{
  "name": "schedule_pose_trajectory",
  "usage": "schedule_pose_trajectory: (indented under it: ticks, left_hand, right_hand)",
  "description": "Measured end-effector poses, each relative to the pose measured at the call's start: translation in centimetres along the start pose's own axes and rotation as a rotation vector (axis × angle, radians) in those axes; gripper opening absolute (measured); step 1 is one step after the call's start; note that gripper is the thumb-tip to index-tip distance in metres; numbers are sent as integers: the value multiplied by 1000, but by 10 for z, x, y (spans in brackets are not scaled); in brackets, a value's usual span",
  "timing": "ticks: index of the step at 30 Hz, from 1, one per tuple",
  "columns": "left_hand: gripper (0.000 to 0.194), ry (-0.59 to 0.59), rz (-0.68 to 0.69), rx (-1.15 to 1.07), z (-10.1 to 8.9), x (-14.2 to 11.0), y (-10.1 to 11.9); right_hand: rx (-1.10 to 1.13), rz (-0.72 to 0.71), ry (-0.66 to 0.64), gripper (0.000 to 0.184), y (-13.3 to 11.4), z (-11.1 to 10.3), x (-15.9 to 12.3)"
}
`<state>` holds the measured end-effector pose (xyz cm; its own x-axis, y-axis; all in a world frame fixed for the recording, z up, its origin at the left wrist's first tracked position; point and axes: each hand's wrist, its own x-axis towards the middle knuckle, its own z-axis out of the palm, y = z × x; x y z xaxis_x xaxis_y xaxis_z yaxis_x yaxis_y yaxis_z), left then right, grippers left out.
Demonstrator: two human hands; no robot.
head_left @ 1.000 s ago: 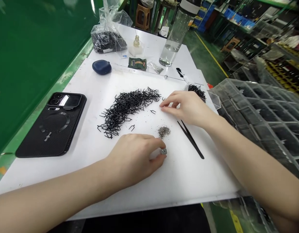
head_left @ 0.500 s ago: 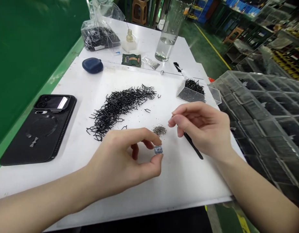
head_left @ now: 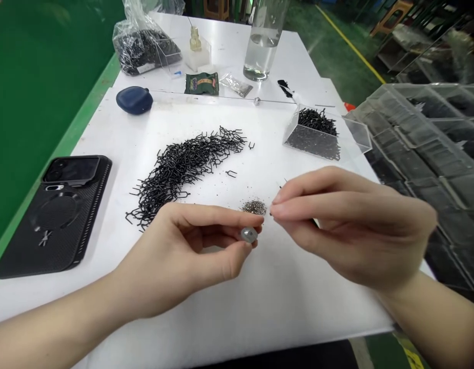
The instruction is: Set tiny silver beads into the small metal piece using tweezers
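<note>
Between the thumb and forefinger of my left hand [head_left: 200,251] is a small shiny grey piece [head_left: 248,234] with a dark spot on its face. My right hand [head_left: 348,225] is closed in a pinch just to the right of it. A dark speck shows at those fingertips, too small to name. Just beyond both hands lies a little heap of tiny metallic bits [head_left: 254,206]. A slim black tool is mostly hidden behind my right hand. Farther left spreads a long pile of black forked pins [head_left: 183,166], with a few loose ones beside it.
A black phone [head_left: 56,215] lies at the left, with a dark blue case [head_left: 135,100] behind it. A clear tray of black pins [head_left: 312,141] stands at the right. Farther back are a bag of black parts [head_left: 139,54], a green packet [head_left: 202,83] and a water-filled glass container [head_left: 261,56].
My right hand has turned and come nearer to my left, now covering most of the black tool. The grey piece has turned in my left fingers. The view has shifted slightly.
</note>
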<state>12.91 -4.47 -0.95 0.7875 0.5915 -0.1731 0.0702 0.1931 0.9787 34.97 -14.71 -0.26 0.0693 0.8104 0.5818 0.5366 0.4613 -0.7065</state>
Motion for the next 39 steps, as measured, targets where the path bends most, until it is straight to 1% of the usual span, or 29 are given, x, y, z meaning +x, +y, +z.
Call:
schedule_pose_trajectory:
  ticks: [2, 5, 6, 7, 9, 10, 11, 13, 14, 16, 20, 23, 25, 28, 33, 36, 39]
  left_hand:
    - [33, -18, -17, -56, 0, 0, 0]
    - [38, 2, -59, -166, 2, 1, 2]
    - [38, 8, -81, -196, 2, 2, 3]
    - [36, 13, -106, -219, 2, 2, 5]
    - [31, 15, -143, -255, 1, 4, 6]
    - [28, 11, -149, -269, 1, 4, 7]
    - [27, 9, -150, -283, 0, 5, 7]
    - [24, 4, -134, -310, -2, 6, 5]
    - [23, 0, -130, -318, -3, 6, 3]
    - [20, -3, -126, -327, -5, 6, 0]
    - [18, -5, -129, -327, -6, 7, -5]
    - [19, -7, -145, -317, -6, 7, -6]
    - [20, -10, -144, -308, -6, 7, -6]
    - [22, -6, -146, -293, -5, 6, -5]
    - [24, -1, -147, -288, -5, 7, -2]
    - [22, -5, -153, -291, -6, 8, -2]
    - [23, -6, -162, -278, -6, 8, -3]
  right_hand:
    - [-6, -14, -18, 33, 0, 3, -1]
    - [-36, 7, 56, 33, -3, 9, -5]
    - [-66, 29, 76, 31, -4, 9, -6]
    - [-106, 54, 68, 26, -6, 7, -6]
    - [-201, 86, -35, 12, -10, -1, -6]
    - [-245, 75, -126, 8, -11, -6, -5]
    - [-293, 48, -203, 8, -12, -12, -4]
    - [-377, -3, -252, 9, -13, -20, -2]
    - [-403, -8, -240, 9, -13, -22, -2]
    - [-383, 26, -171, 13, -14, -18, 0]
    - [-160, 137, -5, 41, -19, 7, 7]
    - [-80, 176, 21, 49, -22, 22, 11]
    - [-63, 187, 29, 50, -21, 24, 10]
    - [-63, 195, 44, 48, -19, 18, 2]
    - [-121, 222, 141, 30, -16, 11, -10]
    - [-120, 241, 129, 25, -16, 11, -10]
    - [-151, 251, 127, 23, -17, 11, -9]
